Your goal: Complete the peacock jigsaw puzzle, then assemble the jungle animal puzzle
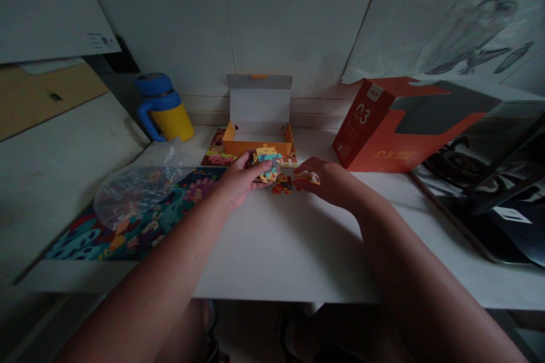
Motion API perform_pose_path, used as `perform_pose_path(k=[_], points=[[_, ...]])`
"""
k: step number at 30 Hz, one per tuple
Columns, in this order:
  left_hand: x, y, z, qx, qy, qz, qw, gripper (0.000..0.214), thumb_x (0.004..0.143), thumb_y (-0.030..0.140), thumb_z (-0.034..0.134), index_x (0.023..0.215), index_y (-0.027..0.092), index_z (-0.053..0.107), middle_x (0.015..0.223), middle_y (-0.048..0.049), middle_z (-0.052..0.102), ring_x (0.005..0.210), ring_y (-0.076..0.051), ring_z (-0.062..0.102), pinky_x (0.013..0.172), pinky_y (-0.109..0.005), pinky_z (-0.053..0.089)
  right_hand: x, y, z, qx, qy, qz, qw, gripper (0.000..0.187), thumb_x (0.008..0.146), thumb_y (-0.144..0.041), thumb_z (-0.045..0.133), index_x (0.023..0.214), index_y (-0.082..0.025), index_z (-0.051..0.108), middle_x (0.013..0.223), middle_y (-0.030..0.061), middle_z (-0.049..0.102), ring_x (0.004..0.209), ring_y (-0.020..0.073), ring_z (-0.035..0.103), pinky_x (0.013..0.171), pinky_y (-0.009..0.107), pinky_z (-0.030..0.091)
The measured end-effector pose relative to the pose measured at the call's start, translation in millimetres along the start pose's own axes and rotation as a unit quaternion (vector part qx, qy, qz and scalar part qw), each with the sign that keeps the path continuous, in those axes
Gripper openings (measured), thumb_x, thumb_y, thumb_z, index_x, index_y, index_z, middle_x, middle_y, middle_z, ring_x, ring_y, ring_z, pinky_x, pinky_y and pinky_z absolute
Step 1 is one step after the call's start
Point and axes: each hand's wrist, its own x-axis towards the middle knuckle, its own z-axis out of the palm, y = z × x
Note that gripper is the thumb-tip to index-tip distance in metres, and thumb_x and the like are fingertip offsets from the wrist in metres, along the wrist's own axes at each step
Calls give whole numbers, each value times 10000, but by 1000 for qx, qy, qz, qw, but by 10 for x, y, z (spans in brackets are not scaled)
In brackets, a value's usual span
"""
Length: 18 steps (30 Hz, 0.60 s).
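My left hand [238, 181] is closed on a small stack of colourful puzzle pieces [267, 157], held just above the white table [289, 244]. My right hand [330, 180] pinches a single yellow-edged puzzle piece [313, 178] at its fingertips. Between the two hands a red and orange piece [283, 184] lies on the table. Just behind them stands an open orange box [259, 137] with its white lid raised.
A colourful printed sheet [140, 227] lies at the left under a crumpled clear plastic bag [136, 190]. A yellow mug with a blue lid [164, 108] stands at the back left. A large red carton [392, 125] lies at the right, beside dark framed items [489, 181].
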Motion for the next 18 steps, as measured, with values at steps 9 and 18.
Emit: perform_pose_path(k=[9, 18], points=[[-86, -45, 93, 55, -52, -21, 997, 642, 680, 340, 1032, 1224, 224, 710, 1209, -112, 763, 982, -253, 754, 717, -321, 646, 124, -138, 297, 366, 119, 99, 918, 470, 851, -604, 851, 1023, -205, 673, 871, 42, 749, 679, 176, 697, 587, 278, 562], [-79, -44, 87, 69, -47, -11, 996, 601, 674, 304, 1029, 1196, 250, 736, 1189, -93, 764, 937, -238, 755, 681, -307, 645, 130, -97, 161, 437, 119, 172, 874, 460, 728, -570, 941, 865, -213, 686, 803, 24, 718, 655, 148, 654, 596, 275, 577]])
